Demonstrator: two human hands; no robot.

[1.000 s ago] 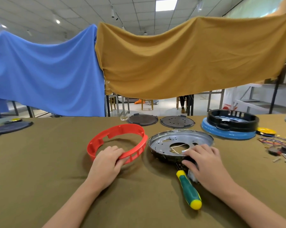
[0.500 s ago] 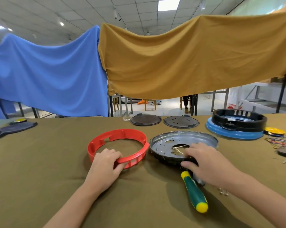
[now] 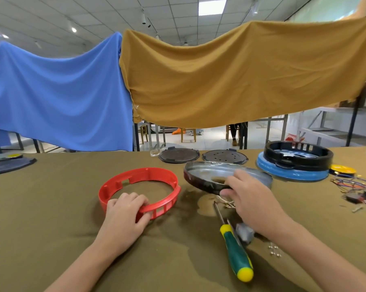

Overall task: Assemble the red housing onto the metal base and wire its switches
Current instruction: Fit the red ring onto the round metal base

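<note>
1. On the desk point(image 3: 51, 207), covered by an olive-brown cloth, your work lies spread out under a blue cloth point(image 3: 57, 95) and a mustard cloth point(image 3: 230, 76) hung side by side across the room behind it.
2. At the far edge of the desk sit two dark round plates point(image 3: 179, 155), and to the right of them a black ring on a blue base point(image 3: 293, 163); a tangle of loose wires point(image 3: 355, 186) lies at the right edge.
3. Your left hand point(image 3: 125, 218) curls its grip over the near rim of the red housing point(image 3: 139, 190), an open ring with slots cut in its wall, lying flat on the cloth at centre left.
4. Your right hand point(image 3: 251, 199) grips the near edge of the metal base point(image 3: 207, 173), a shallow silvery dish with a dark outer wall and a hole in its middle; it is tilted, its near side lifted off the cloth, just right of the housing and apart from it.
5. A screwdriver point(image 3: 237, 253) with a green and yellow handle lies under your right wrist, beside a small grey part point(image 3: 244, 231), with a few small screws point(image 3: 275, 250) near them.
</note>
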